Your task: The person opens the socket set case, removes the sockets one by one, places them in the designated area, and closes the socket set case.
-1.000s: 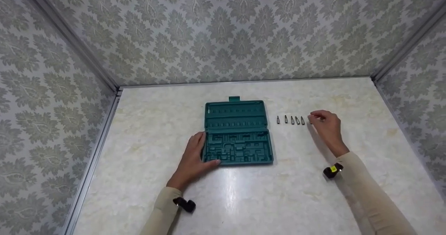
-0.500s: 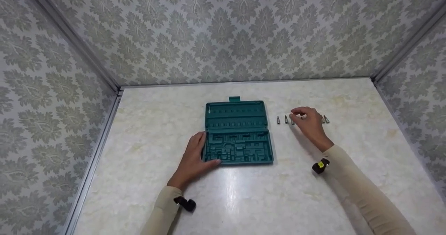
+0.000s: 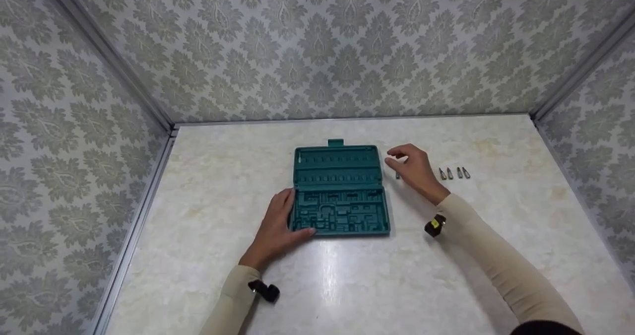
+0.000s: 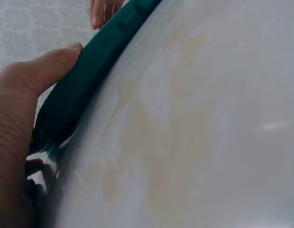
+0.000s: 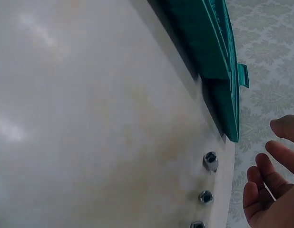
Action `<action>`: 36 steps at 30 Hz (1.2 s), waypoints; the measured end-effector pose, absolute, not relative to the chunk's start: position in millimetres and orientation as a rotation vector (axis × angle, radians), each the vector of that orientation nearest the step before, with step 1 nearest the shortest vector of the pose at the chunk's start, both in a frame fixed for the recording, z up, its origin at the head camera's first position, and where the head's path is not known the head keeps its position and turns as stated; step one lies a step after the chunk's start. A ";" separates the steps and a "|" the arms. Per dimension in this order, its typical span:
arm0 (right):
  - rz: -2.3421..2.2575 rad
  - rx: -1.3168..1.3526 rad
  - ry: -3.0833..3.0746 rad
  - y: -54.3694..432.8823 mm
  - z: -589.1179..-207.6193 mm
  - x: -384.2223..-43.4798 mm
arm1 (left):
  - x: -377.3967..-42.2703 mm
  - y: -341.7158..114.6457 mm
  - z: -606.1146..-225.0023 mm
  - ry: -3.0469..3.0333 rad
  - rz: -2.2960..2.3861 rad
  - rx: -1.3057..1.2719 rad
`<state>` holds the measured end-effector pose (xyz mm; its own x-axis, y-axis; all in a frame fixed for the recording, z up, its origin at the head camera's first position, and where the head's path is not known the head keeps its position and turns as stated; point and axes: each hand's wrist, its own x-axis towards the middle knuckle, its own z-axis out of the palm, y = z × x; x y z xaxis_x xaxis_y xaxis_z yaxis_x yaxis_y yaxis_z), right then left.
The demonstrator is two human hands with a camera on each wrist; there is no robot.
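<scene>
A green plastic tool case (image 3: 342, 234) lies wide open, its moulded recesses facing up. My left hand (image 3: 274, 228) grips its near left corner, thumb over the front edge and fingers along the side. In the left wrist view that thumb (image 4: 54, 66) presses the case wall (image 4: 85, 83). My right hand (image 3: 414, 168) is just right of the lid; its fingers (image 5: 268, 171) are loosely bent and apart, with nothing between them. Beneath it, partly hidden, is a small metal socket bit (image 3: 397, 175). Similar hollow-ended bits (image 5: 210, 161) line up in the right wrist view.
Several more bits (image 3: 450, 173) lie in a row to the right of my right hand. The case's latch tab (image 3: 336, 142) sticks out at the back. Patterned walls (image 3: 347, 52) enclose the pale marbled table (image 3: 357, 285) at the back and sides.
My right hand has moved left along the row of bits to beside the lid, uncovering bits on the right and hiding others. My left hand stays on the case.
</scene>
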<state>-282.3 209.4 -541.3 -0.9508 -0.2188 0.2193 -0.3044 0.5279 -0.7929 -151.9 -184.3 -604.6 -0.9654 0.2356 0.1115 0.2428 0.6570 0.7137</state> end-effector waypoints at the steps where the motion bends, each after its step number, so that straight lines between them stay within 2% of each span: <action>1: 1.419 0.477 -2.665 204.1 -540.6 -284.0 | -152.0 -184.7 -603.8 -2.849 -1.227 -0.411; 12: 1.449 0.651 -2.694 150.1 -536.9 -302.5 | -154.7 -187.0 -600.8 -2.839 -1.215 -0.409; 24: 1.428 0.821 -2.703 106.4 -541.6 -308.0 | -151.0 -182.1 -601.0 -2.849 -1.199 -0.393; 36: 1.529 0.877 -2.690 62.4 -544.7 -318.5 | -152.4 -184.7 -604.0 -2.781 -1.277 -0.422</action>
<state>-318.5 62.4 -544.7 -0.8486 -0.4912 0.1963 -0.4200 0.4001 -0.8145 -152.4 -184.7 -604.0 -0.9614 0.2240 0.1600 0.2673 0.6213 0.7365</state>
